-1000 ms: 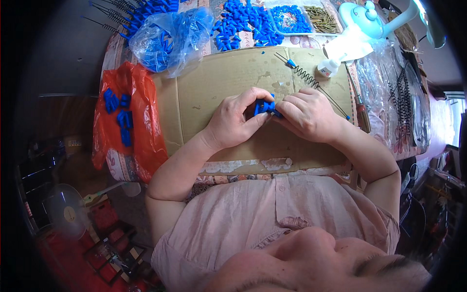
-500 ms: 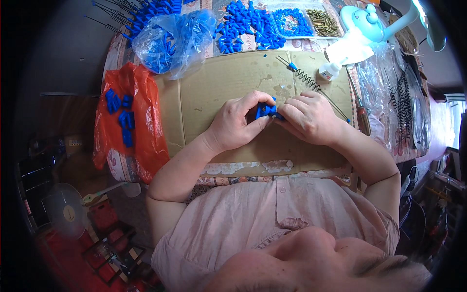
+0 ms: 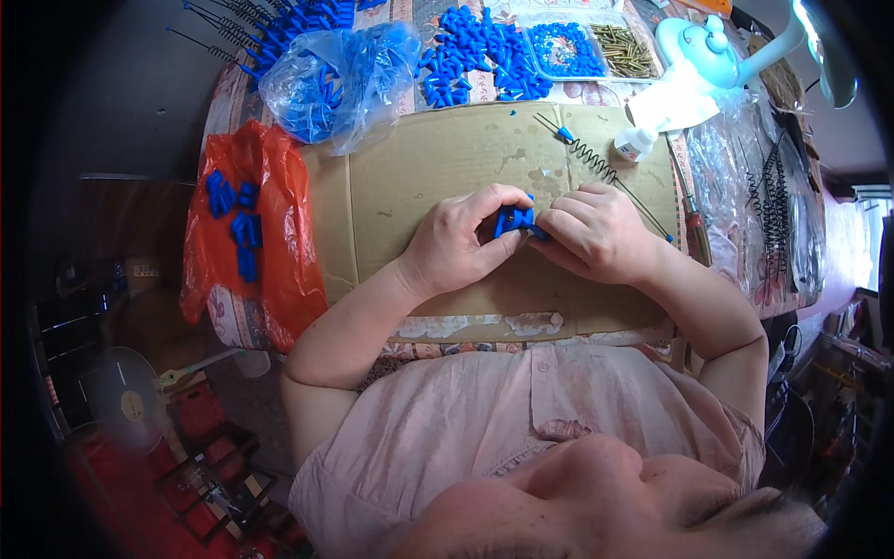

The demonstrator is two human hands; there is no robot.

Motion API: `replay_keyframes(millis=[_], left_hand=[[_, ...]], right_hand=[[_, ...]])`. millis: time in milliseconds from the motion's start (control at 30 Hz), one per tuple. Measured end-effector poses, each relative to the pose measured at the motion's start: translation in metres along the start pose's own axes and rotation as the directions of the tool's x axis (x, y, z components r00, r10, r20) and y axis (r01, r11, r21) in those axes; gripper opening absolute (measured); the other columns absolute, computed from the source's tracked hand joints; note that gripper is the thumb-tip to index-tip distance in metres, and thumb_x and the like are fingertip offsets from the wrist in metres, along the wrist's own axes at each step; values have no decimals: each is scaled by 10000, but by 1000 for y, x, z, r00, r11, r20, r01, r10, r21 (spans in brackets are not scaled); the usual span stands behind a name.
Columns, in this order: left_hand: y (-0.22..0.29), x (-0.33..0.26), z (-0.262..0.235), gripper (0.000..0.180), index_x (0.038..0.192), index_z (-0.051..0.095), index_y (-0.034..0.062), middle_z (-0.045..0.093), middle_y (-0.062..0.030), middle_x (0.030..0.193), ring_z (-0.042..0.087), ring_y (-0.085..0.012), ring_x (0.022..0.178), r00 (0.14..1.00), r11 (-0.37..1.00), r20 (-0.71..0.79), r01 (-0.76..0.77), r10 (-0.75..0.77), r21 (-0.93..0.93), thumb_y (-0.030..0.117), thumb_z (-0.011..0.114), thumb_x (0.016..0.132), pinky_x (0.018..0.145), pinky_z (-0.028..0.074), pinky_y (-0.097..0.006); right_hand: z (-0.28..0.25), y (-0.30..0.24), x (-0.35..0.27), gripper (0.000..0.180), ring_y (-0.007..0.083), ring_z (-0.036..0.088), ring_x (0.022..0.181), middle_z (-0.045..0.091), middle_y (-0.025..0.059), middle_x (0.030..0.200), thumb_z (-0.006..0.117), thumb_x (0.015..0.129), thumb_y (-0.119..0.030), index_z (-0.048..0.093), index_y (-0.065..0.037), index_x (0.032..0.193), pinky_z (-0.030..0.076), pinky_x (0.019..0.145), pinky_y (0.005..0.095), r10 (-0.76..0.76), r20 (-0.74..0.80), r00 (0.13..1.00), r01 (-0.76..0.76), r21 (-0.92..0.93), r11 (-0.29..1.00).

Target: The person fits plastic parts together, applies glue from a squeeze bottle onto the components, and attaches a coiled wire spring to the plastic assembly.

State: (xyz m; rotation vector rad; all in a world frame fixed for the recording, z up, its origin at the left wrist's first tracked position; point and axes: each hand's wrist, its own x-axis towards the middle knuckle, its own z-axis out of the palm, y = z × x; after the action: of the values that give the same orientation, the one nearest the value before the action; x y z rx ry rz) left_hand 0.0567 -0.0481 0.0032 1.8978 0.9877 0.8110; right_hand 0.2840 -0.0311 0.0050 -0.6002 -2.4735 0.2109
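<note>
Between my hands, above the cardboard sheet, is a small blue plastic part. My left hand pinches it between thumb and fingers. Curled fingers of my right hand close on the part's right end, and they cover what lies beneath them. Just beyond my right hand a black coiled spring wire with a blue cone on it lies on the cardboard. Close to that wire stands a small white bottle.
On the left, a red plastic bag carries several blue parts. Far back are a clear bag, a heap of blue cones, a tray of blue beads and brass pins, and a light-blue lamp. A screwdriver lies right.
The blue part has turned slightly between my fingers. The whole view has shifted a little; both hands keep their hold.
</note>
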Motion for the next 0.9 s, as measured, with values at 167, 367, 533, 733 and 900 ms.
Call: replay_keyframes(millis=[167, 367, 533, 733, 900], left_hand=[[0, 0, -1, 316, 1134, 633, 35, 668, -38, 967, 590, -74, 789, 1000, 1000, 13, 10, -10, -19, 5, 715, 830, 665, 480, -240], [0, 1, -1, 319, 1135, 635, 38, 680, -64, 995, 628, -116, 828, 1000, 1000, 7, -19, 19, -5, 11, 717, 828, 708, 505, -264], [1, 0, -2, 322, 1137, 635, 39, 682, -71, 996, 635, -126, 828, 1000, 1000, 13, -24, 24, 10, 13, 716, 826, 708, 508, -271], [1, 0, -2, 324, 1141, 635, 39, 682, -73, 996, 642, -135, 830, 999, 999, 10, -36, 36, 6, 20, 713, 828, 709, 508, -273], [2, 0, -2, 325, 1146, 634, 40, 682, -73, 1000, 639, -132, 825, 999, 999, 14, -36, 36, 8, 25, 713, 832, 706, 507, -272]], right_hand=[[0, 0, -1, 233, 225, 606, 612, 550, 42, 694, 735, 797, -224, 544, -92, 812, 462, 564, 366, 7, 8, 1000, -7, 21, 1000], [0, 1, 0, 227, 231, 608, 617, 553, 45, 697, 734, 795, -224, 553, -90, 824, 463, 566, 370, 7, 21, 1000, -7, 27, 1000], [0, 1, -1, 227, 232, 610, 620, 556, 47, 702, 735, 790, -222, 555, -89, 827, 464, 571, 374, 6, 22, 1000, -6, 27, 1000], [1, 1, -1, 227, 232, 610, 624, 558, 47, 708, 736, 785, -221, 555, -91, 829, 462, 571, 375, 3, 20, 1000, -4, 31, 1000], [1, 2, -2, 225, 229, 601, 610, 555, 46, 697, 736, 786, -218, 554, -91, 819, 453, 561, 372, 5, 25, 1000, -6, 34, 999]])
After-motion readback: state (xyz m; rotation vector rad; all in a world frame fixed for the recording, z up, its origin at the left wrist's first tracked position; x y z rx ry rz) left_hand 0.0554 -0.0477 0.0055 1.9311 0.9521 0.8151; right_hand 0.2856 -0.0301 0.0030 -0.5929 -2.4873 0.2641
